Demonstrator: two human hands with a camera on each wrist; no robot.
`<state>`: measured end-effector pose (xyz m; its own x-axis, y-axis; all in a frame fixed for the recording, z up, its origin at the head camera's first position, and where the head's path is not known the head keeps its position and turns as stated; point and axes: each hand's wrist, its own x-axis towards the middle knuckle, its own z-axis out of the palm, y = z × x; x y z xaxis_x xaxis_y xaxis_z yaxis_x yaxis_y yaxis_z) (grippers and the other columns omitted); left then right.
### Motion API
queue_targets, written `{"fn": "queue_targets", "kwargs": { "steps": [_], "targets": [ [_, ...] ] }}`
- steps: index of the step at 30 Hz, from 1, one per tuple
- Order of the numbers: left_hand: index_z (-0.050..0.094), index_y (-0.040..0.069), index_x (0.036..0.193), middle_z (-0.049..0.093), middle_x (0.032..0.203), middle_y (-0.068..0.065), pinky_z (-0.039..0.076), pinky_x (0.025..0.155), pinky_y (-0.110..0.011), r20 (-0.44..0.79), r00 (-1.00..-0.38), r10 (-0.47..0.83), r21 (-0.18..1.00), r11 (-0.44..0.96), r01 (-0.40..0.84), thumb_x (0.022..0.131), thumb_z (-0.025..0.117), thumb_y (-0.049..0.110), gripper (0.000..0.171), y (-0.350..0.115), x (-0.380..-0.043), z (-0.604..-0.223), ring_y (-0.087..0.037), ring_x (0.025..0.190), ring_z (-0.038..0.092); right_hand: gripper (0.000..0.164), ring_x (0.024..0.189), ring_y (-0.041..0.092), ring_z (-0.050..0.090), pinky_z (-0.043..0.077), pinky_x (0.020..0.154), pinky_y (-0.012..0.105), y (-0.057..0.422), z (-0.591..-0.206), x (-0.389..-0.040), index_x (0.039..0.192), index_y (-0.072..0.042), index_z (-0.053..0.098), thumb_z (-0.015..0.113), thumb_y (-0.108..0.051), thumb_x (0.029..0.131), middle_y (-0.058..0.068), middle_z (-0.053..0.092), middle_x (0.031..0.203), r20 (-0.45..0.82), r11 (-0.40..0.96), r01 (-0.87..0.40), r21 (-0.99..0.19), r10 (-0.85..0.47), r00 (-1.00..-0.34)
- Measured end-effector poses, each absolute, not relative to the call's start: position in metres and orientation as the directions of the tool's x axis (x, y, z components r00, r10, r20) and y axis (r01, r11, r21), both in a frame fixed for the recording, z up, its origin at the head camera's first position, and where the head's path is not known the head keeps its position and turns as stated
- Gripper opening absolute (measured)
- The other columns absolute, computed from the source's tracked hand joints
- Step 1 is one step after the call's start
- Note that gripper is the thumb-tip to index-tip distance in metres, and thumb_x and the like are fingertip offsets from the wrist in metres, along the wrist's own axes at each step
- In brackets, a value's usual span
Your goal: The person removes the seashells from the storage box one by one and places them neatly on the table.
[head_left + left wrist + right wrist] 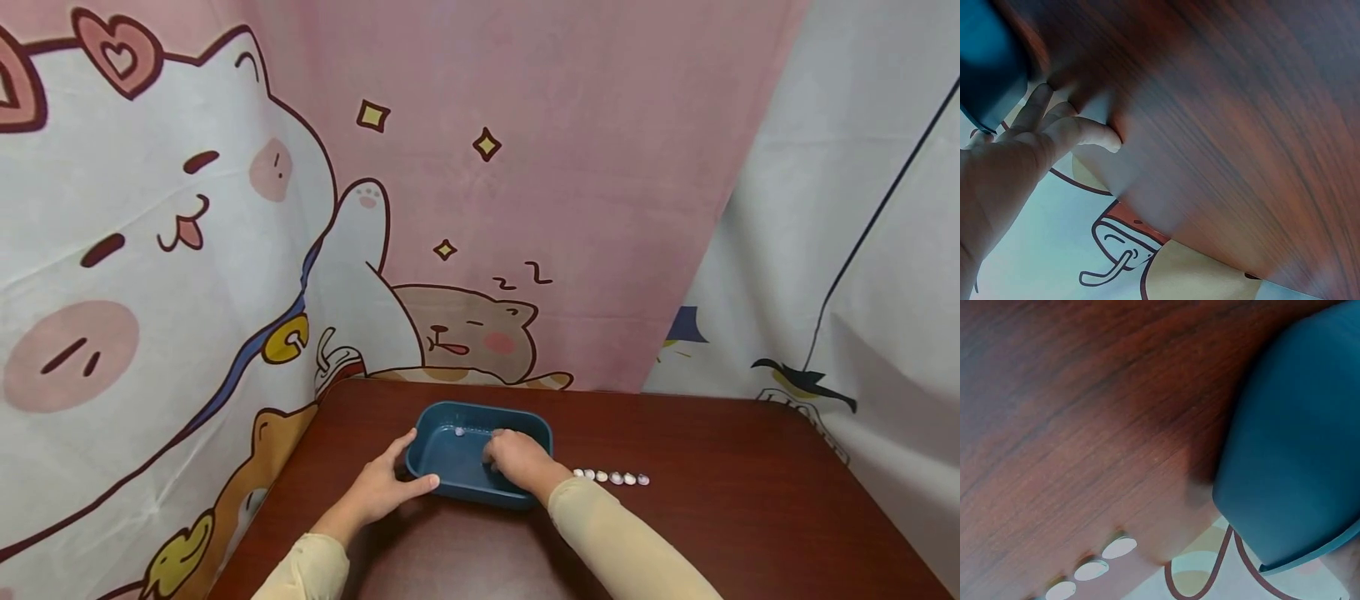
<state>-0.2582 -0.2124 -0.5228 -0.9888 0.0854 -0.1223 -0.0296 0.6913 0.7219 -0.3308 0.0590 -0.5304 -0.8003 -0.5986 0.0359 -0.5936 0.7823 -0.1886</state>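
The left hand (pixel 378 487) spreads thumb and fingers, touching the tray (pixel 453 467) at its left end. The right hand (pixel 519 458) dips inside, fingers bent; whether it grasps anything, I cannot tell. The tray, blue and upright, sits on the table (pixel 750 508), a pale bead (pixel 460 432) within.

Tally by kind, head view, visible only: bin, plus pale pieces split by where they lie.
Bin: 1
Pale pieces in the row on the table: 6
Pale piece in the bin: 1
Total: 8
Can't tell if the right hand or right sleeve hides more.
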Motion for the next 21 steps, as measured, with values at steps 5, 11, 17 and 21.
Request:
{"fn": "queue_targets", "kwargs": {
  "steps": [5, 11, 17, 21],
  "targets": [
    [0.034, 0.024, 0.169, 0.063, 0.151, -0.022, 0.048, 0.110, -0.071, -0.119, -0.989, 0.083, 0.720, 0.694, -0.028, 0.085, 0.085, 0.060, 0.104, -0.2122, -0.2578, -0.5219, -0.041, 0.135, 0.064, 0.015, 0.089, 0.014, 0.069, 0.062, 0.086, 0.033, 0.0592, -0.5288, -0.3313, 0.106, -0.014, 0.085, 0.085, -0.015, 0.091, 0.000, 0.075, 0.099, 0.038, 0.818, -0.535, -0.213, -0.540, -0.841],
    [0.034, 0.024, 0.169, 0.062, 0.152, -0.022, 0.048, 0.110, -0.071, -0.117, -0.990, 0.078, 0.715, 0.698, -0.029, 0.085, 0.084, 0.061, 0.105, -0.2121, -0.2586, -0.5233, -0.042, 0.137, 0.063, 0.017, 0.099, 0.017, 0.076, 0.063, 0.092, 0.038, 0.0569, -0.5261, -0.3335, 0.104, -0.012, 0.086, 0.087, -0.016, 0.088, 0.002, 0.084, 0.106, -0.027, 0.845, -0.469, -0.256, -0.491, -0.871],
    [0.034, 0.024, 0.169, 0.061, 0.153, -0.022, 0.048, 0.110, -0.072, -0.123, -0.989, 0.083, 0.720, 0.693, -0.031, 0.085, 0.084, 0.061, 0.104, -0.2119, -0.2605, -0.5247, -0.042, 0.137, 0.062, 0.021, 0.093, 0.016, 0.073, 0.063, 0.093, 0.039, 0.0560, -0.5257, -0.3350, 0.101, -0.014, 0.086, 0.092, -0.024, 0.083, 0.001, 0.083, 0.103, -0.071, 0.869, -0.405, -0.285, -0.441, -0.895],
    [0.034, 0.024, 0.169, 0.061, 0.153, -0.022, 0.047, 0.110, -0.072, -0.123, -0.989, 0.080, 0.719, 0.694, -0.033, 0.085, 0.084, 0.061, 0.104, -0.2124, -0.2601, -0.5240, -0.042, 0.137, 0.062, 0.015, 0.089, 0.016, 0.072, 0.063, 0.089, 0.038, 0.0568, -0.5262, -0.3346, 0.095, -0.015, 0.086, 0.092, -0.023, 0.083, -0.001, 0.083, 0.097, -0.040, 0.858, -0.433, -0.277, -0.460, -0.887]
  ]
}}
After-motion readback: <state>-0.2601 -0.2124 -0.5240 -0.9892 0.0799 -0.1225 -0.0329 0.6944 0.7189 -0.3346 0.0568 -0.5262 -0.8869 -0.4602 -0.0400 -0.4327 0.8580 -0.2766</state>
